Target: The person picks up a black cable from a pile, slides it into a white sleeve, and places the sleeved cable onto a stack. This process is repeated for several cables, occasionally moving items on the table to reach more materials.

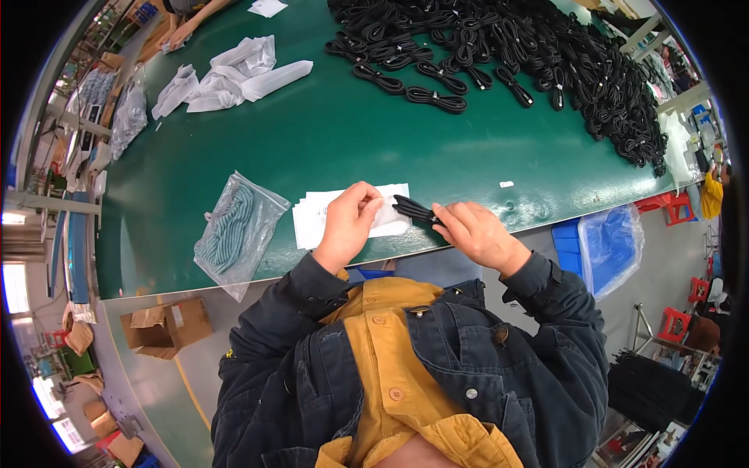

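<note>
My right hand (477, 235) is closed round a folded bundle of black cable (415, 209). The bundle's far end points left, toward my other hand. With thumb and forefinger together, my left hand (349, 223) pinches the edge of what looks like a thin, translucent white bag (385, 210), right beside the cable's tip. Whether the tip is inside that bag, I cannot tell. Under the left hand lie several overlapping flat white bags (310, 222) near the table's front edge. Left of them rests a clear bag (269, 209) with coiled grey-green cords (228, 230) in it.
A large heap of bundled black cables (499, 39) covers the far right of the green table (312, 148). White plastic bags (234, 74) lie at the far left, near a co-worker's hands (181, 33). A blue bin (573, 246) with a plastic liner stands right; a cardboard box (168, 327) sits lower left.
</note>
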A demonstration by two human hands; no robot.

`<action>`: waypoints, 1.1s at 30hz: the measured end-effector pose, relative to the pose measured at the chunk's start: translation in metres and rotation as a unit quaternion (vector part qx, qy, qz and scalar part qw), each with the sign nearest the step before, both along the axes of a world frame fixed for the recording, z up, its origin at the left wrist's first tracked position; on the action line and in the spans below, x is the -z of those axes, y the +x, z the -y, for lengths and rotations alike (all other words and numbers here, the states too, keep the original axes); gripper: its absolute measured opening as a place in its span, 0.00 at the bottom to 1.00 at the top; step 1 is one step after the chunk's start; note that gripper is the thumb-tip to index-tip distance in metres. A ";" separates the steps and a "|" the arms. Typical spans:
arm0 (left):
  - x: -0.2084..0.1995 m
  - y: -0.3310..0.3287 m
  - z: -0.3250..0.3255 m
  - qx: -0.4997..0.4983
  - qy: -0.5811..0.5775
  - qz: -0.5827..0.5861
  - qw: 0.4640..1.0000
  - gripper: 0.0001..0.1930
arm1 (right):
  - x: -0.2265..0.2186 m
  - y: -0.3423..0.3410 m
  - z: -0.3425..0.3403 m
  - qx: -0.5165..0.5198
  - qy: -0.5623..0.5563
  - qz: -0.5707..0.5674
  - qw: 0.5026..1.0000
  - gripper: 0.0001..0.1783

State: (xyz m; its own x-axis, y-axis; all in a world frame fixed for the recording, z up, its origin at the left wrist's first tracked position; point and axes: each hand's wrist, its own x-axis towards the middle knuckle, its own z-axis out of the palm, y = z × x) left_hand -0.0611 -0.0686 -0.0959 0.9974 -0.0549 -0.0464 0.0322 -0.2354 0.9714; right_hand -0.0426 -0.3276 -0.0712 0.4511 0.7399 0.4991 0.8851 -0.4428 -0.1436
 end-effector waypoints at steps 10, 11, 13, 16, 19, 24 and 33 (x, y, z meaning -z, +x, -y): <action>-0.026 -0.004 0.017 0.076 0.208 0.347 0.911 0.06 | -0.003 0.019 -0.018 0.134 0.109 -0.564 0.808 0.11; -0.028 -0.003 0.017 0.082 0.215 0.356 0.906 0.07 | -0.007 0.023 -0.022 0.161 0.108 -0.633 0.750 0.11; -0.033 0.005 0.014 0.061 0.218 0.351 0.909 0.06 | -0.010 0.026 -0.029 0.186 0.107 -0.694 0.687 0.10; -0.039 0.016 0.006 0.019 0.222 0.340 0.914 0.06 | -0.008 0.025 -0.039 0.070 0.170 -0.317 0.930 0.09; -0.044 0.021 -0.003 -0.002 0.171 0.258 0.951 0.04 | -0.024 0.029 -0.054 0.081 0.194 -0.325 0.922 0.10; -0.057 0.034 -0.013 -0.010 0.003 0.138 0.990 0.03 | -0.029 0.042 -0.070 -0.001 0.267 -0.336 0.903 0.16; -0.080 0.071 -0.033 0.028 -0.296 -0.006 0.955 0.08 | -0.047 0.078 -0.101 -0.079 0.287 -0.340 0.892 0.17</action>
State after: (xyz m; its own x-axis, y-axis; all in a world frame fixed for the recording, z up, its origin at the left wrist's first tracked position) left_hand 0.0102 -0.0359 -0.0156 0.9917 -0.1283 -0.0022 0.0478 0.3528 0.9345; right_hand 0.0349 -0.2264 -0.0246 0.7072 0.5313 0.4665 0.5509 -0.0005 -0.8346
